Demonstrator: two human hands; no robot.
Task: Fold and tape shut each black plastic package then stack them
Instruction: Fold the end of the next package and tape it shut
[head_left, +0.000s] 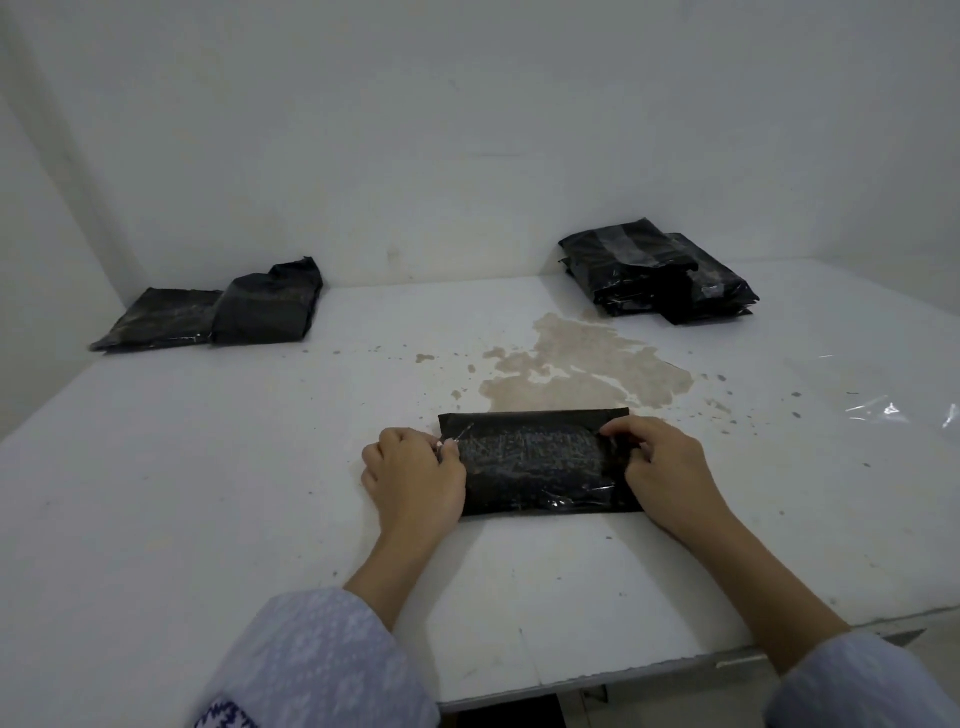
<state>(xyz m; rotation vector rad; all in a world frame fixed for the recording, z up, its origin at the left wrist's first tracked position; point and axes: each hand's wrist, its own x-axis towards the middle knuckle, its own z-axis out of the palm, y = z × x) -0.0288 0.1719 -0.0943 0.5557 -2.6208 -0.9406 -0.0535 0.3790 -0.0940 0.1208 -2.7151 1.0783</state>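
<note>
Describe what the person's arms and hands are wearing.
Both hands, the left hand and right hand, are bare: no gloves. The forearms are uncovered too. Each arm has a pale blue-grey fleecy sleeve with faint white speckling; the left cuff shows a dark blue pattern.

A bare packing station in a plain workroom: a stained white table (208, 493) set into a corner of blank white walls (467, 130), with 2 loose black plastic packages (208, 317) left and a taped stack (660, 275) right.
</note>
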